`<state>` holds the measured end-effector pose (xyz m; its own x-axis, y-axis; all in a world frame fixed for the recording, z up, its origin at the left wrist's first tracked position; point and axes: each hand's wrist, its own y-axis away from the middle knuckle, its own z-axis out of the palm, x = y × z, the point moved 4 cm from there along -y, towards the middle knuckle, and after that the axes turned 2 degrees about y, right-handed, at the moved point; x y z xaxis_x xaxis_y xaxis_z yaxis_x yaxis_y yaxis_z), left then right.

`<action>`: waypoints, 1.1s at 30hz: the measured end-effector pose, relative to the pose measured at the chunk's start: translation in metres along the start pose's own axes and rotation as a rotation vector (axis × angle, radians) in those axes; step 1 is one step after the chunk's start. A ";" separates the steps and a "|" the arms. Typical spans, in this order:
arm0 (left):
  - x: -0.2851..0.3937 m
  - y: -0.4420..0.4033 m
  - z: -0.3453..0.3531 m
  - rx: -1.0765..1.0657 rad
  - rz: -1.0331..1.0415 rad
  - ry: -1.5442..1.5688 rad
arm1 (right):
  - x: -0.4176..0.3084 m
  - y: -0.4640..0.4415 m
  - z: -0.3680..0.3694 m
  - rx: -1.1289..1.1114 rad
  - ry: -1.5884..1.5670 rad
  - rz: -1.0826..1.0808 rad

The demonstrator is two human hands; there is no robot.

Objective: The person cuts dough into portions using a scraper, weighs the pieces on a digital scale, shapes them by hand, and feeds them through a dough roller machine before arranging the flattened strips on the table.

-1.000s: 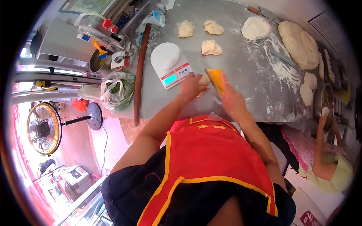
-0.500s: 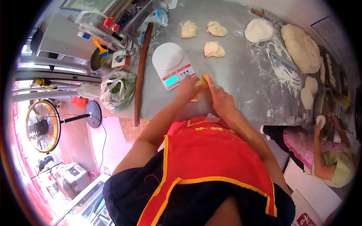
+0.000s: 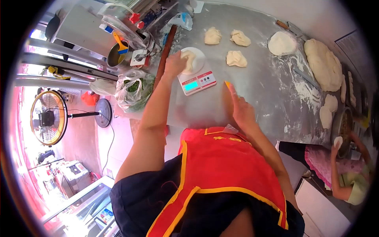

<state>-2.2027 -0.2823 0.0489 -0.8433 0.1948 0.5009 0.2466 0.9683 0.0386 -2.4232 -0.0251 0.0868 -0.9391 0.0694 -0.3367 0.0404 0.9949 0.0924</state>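
While your hands are apart: your left hand [image 3: 175, 64] is at the scale [image 3: 198, 83], your right hand [image 3: 242, 111] nearer and to the right.
Left hand: fingers touch the left side of a dough lump [image 3: 191, 59]; whether they grip it I cannot tell.
Dough lump: over the scale's round plate; its full contact there cannot be made out.
Right hand: closed on the scraper [image 3: 227, 84], a yellow end showing beyond your fingers.
Scale: on the table's [image 3: 260, 85] left, display lit blue on its near side.
Three pieces [image 3: 236, 59]: right of the scale and farther off, well apart from it.
Big dough [image 3: 323, 65]: far right, a flour heap [image 3: 282, 43] to its left.
Co-worker's hand [image 3: 334, 151]: at right, holding a white disc [image 3: 338, 141] beside a bowl [image 3: 342, 122].
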 end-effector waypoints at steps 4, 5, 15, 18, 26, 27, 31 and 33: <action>0.029 0.043 0.012 0.318 0.303 0.002 | 0.009 0.008 -0.032 0.221 -0.124 -0.030; 0.040 0.061 0.027 0.288 0.325 0.181 | 0.017 0.012 -0.035 0.197 -0.151 0.078; 0.114 0.126 0.134 -0.165 0.262 0.407 | 0.093 0.046 -0.017 0.237 -0.537 0.359; 0.125 0.127 0.140 -0.197 0.141 0.421 | 0.096 0.044 -0.002 0.286 -0.678 0.260; 0.125 0.130 0.151 -0.149 0.131 0.465 | 0.098 0.036 0.030 0.216 -0.787 0.250; 0.125 0.130 0.150 -0.152 0.123 0.476 | 0.094 0.032 0.031 0.204 -0.782 0.238; 0.117 0.122 0.159 -0.059 0.074 0.512 | 0.061 0.020 0.011 0.100 -0.769 0.262; 0.108 0.114 0.159 -0.141 -0.047 0.693 | 0.057 0.021 0.003 0.094 -0.772 0.254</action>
<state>-2.3415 -0.1265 -0.0301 -0.3682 -0.0366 0.9290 0.3164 0.9346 0.1623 -2.4750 0.0002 0.0663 -0.3992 0.2903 -0.8697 0.2808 0.9417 0.1854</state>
